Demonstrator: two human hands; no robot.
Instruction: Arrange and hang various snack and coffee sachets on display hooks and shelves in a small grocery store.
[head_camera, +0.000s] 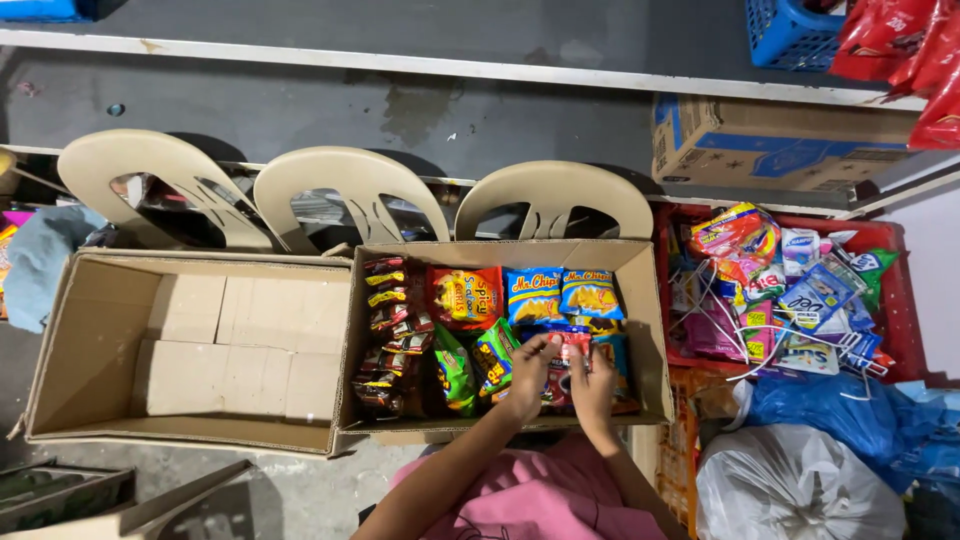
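A cardboard box (648, 330) in front of me is packed with snack packets: red, green, blue and yellow bags stood in rows. My left hand (527, 372) and my right hand (592, 385) both reach into its near right part. Together they grip a red snack packet (570, 350) between the blue bags (535, 295) and the box's front wall. A column of small dark red packets (388, 330) fills the box's left side. My pink clothing shows at the bottom edge.
An open cardboard box (95, 340) with only flat cardboard inside sits to the left. Three beige plastic chairs (350, 190) stand behind the boxes. At right, a red crate (895, 300) holds assorted packets; blue and white plastic bags (800, 480) lie below it.
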